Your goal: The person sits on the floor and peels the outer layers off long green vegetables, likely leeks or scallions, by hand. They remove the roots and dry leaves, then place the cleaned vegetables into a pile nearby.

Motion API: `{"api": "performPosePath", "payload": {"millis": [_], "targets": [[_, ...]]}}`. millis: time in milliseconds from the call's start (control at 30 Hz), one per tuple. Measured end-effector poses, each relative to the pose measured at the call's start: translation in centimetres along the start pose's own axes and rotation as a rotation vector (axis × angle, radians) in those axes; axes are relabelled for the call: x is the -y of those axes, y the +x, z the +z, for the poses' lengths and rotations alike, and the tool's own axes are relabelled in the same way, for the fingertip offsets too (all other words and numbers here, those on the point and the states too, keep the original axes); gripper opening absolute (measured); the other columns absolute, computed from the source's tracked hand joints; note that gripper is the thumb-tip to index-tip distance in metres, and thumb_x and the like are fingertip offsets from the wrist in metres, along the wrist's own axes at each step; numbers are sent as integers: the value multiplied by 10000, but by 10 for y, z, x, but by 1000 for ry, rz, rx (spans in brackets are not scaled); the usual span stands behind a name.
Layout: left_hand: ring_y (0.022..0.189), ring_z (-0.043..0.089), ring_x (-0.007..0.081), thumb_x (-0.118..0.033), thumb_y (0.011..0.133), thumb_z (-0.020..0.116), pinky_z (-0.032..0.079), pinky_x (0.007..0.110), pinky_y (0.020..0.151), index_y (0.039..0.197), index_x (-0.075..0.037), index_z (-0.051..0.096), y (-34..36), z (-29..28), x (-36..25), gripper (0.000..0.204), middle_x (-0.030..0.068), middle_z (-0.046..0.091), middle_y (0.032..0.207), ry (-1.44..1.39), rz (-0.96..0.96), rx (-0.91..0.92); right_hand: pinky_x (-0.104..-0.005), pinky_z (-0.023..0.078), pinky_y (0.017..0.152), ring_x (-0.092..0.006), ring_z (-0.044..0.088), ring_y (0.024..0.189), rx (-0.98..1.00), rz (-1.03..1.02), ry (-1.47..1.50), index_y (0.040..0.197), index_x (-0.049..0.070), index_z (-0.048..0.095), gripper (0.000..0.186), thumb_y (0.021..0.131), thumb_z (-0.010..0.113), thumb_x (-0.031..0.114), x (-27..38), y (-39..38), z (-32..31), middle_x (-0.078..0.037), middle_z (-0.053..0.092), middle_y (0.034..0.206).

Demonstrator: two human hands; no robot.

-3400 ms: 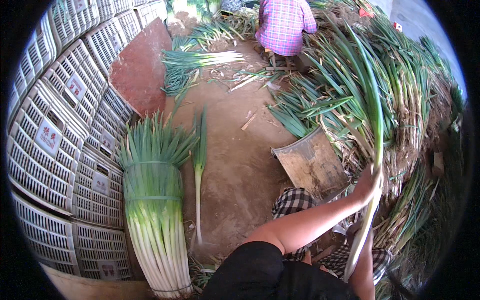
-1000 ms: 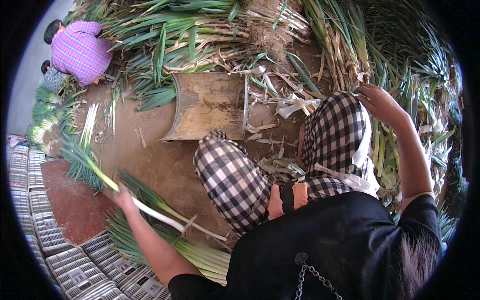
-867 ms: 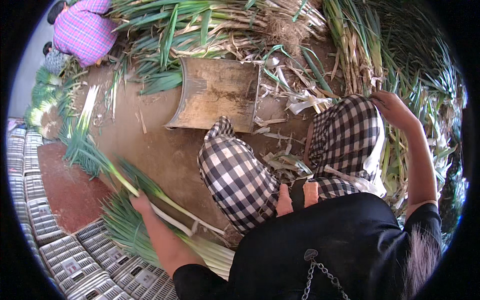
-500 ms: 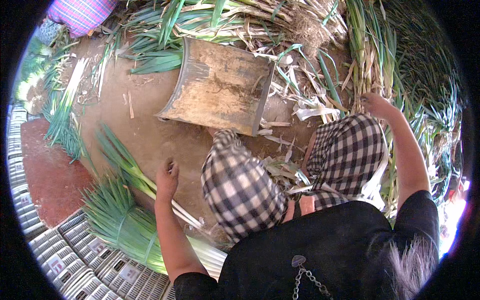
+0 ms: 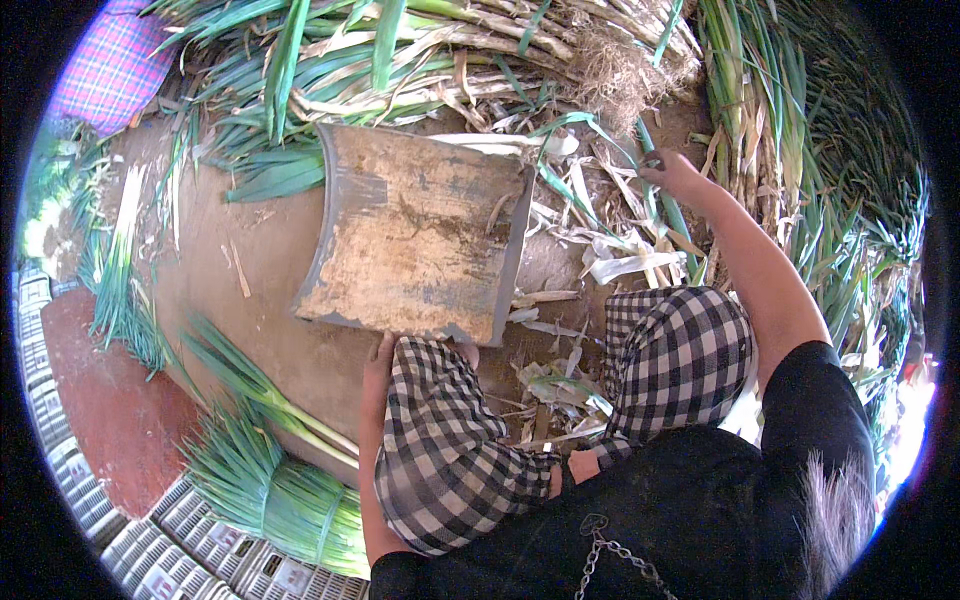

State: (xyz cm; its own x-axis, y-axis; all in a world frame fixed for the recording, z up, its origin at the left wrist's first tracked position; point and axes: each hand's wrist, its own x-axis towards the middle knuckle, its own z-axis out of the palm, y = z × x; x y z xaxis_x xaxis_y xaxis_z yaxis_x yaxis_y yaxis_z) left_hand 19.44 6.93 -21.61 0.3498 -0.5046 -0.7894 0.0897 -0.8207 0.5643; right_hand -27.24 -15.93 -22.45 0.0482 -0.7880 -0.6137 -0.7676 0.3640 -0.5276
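My right hand (image 5: 676,173) is over loose leaves at the far right of the middle. Its fingers are half bent with small gaps, beside a long green leek stalk (image 5: 672,212); nothing shows clearly in them. Seen edge-on, my left hand (image 5: 379,358) is beside my checked left knee, close to the near edge of a curved, worn board (image 5: 415,235). Its fingers are hard to make out. Behind the board lies a heap of untrimmed leeks (image 5: 440,60) with dry leaves and matted roots (image 5: 615,80).
Near left, a tied bundle of green-topped leeks (image 5: 285,505) lies beside a few loose ones (image 5: 265,395). Light crates (image 5: 215,535) and a reddish patch (image 5: 115,410) edge the left. More leeks (image 5: 765,150) line the right. Another person's plaid clothing (image 5: 115,65) shows at upper left.
My right hand has moved left from the right-hand leeks to the loose stalk. My left hand has moved right, to my knee. The view has shifted, so the board sits lower.
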Motion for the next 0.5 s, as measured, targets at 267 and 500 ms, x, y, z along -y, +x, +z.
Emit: {"api": "performPosePath", "payload": {"millis": [267,500], "targets": [[905,503,205,-301,788,516,389,293,788,1030,63,492,30,41,-3,438,162,544,976,-38,75,86,-327,435,750,-208,535,864,385,-114,-14,1193,73,348,459,825,397,343,51,-48,10,-148,513,1017],[939,494,217,-261,789,514,382,301,812,1060,49,479,-15,24,-19,413,173,532,1002,205,205,-25,-394,294,931,-329,274,1171,685,-70,316,1263,-62,64,941,717,418,618,93,-87,22,-261,193,1284]]}}
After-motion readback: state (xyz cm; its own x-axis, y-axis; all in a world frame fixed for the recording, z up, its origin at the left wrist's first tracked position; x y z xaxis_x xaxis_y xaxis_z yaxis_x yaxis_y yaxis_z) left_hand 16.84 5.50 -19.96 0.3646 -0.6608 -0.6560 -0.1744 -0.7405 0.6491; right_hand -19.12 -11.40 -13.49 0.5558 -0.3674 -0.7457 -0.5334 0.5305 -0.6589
